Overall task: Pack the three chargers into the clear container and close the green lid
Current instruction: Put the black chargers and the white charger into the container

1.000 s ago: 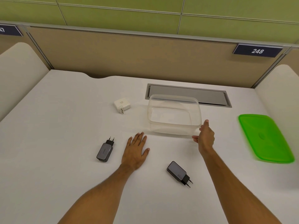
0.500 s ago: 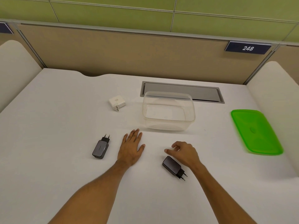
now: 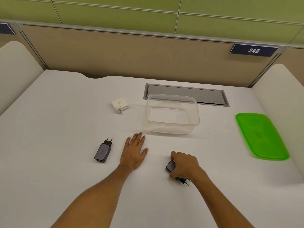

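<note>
The clear container point(image 3: 172, 127) stands with nothing in it at the middle of the white desk. Its green lid point(image 3: 261, 135) lies flat to the right, apart from it. A white charger point(image 3: 119, 104) rests left of the container. A dark grey charger point(image 3: 102, 151) lies at the left front, plug pointing away from me. My left hand point(image 3: 134, 152) lies flat and open on the desk between that charger and the container. My right hand point(image 3: 184, 164) is closed around a second dark charger point(image 3: 170, 166) on the desk surface; its plug pins stick out near my wrist.
A grey cable hatch point(image 3: 185, 94) is set into the white desk point(image 3: 65, 129) just behind the container. A beige partition point(image 3: 131, 55) with a "248" label closes the back. Rounded white dividers point(image 3: 14, 66) stand at both sides.
My right hand came back from the container's front corner to the near dark charger and closed around it. The left hand stayed flat on the desk.
</note>
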A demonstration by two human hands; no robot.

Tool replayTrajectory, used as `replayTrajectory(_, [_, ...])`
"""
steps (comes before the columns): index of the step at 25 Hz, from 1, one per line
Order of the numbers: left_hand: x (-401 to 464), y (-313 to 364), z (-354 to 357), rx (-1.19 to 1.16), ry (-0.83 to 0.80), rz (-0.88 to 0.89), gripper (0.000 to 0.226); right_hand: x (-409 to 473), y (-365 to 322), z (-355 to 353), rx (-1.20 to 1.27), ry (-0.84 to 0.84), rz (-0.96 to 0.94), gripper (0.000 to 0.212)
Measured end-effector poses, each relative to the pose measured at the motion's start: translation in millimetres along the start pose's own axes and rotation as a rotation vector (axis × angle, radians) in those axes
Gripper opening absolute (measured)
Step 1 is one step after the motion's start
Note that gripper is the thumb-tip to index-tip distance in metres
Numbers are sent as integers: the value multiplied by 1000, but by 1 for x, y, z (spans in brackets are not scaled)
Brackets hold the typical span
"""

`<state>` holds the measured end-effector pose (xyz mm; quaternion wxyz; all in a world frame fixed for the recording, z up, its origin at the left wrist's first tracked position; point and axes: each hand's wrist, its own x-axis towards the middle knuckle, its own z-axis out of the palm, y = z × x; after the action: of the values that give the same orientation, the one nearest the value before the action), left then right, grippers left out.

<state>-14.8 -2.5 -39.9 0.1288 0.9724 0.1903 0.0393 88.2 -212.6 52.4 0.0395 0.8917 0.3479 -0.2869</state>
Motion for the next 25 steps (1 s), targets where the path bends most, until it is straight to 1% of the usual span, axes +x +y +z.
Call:
replayTrajectory(1, [0,0,0,0,0,0,60,1,-1,0,-10,-3,-3,52])
replayTrajectory(3, [0,0,0,3,-3,1,60,2,-2,0,-29,-7,-11,46])
replayTrajectory(7, [0,0,-1,-11,-6,4,60,8,-4,-4,-50,-10,-34,46])
replayTrajectory(10, [1,1,-1,-22,-7,6,60,12,-7,-18,-20,20,-52,46])
replayTrajectory(16, [1,0,-1,-10,-3,8,61,22,-12,-78,121,222,-77,44])
replayTrajectory(20, [1,0,0,10,-17,1,62,31,-16,-127,115,333,-98,43])
replayTrajectory(25, [1,0,0,8,-22,-8,61,54,-9,-166,122,460,-39,38])
